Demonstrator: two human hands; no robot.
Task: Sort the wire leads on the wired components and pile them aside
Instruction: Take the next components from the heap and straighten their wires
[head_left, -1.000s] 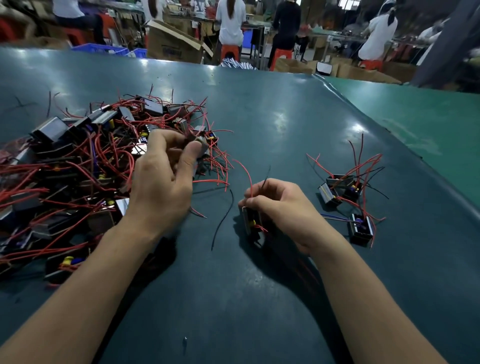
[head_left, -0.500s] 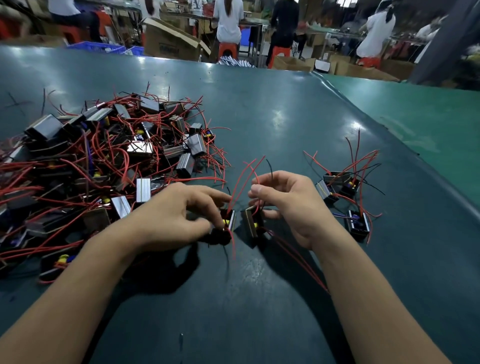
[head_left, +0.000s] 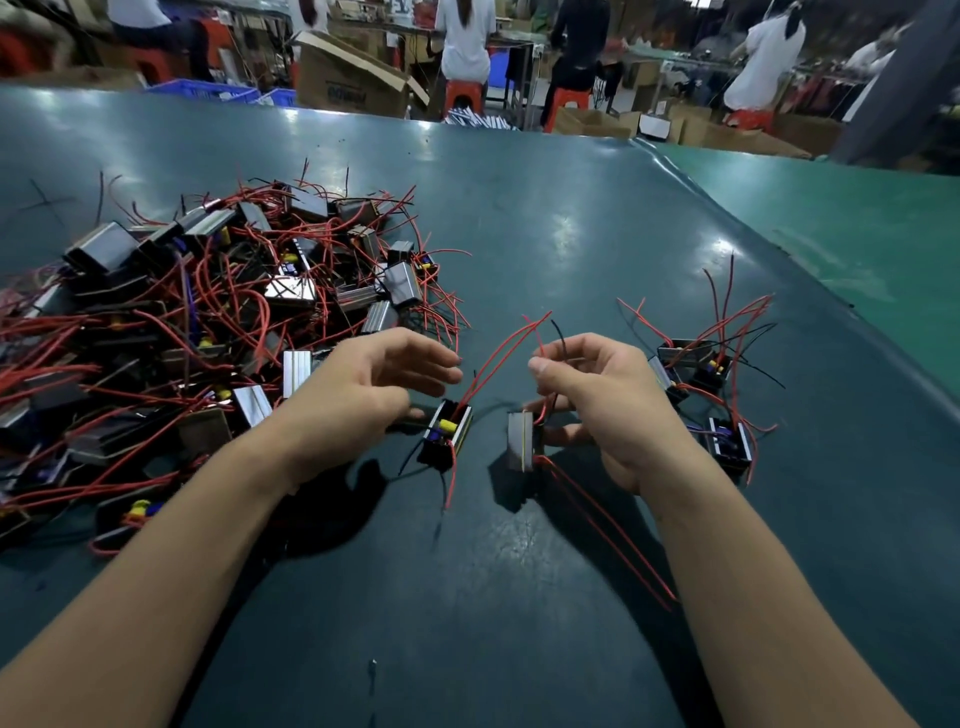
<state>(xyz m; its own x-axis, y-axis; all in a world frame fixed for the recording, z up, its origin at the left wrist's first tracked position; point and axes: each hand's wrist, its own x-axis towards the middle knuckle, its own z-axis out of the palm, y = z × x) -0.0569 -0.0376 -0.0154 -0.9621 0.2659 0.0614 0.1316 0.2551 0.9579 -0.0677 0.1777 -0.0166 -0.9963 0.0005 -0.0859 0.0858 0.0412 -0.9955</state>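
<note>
Half-hidden component (head_left: 521, 440) behind right hand (head_left: 605, 402)

No readable text anywhere. Dark print on cardboard box (head_left: 353, 78), far beyond left hand (head_left: 363, 395), too blurred to read. Wired components carry no legible markings.

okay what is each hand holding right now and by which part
The right hand pinches the leads of one component, thumb against forefinger. The left hand is relaxed beside another component; it grips nothing.
</note>
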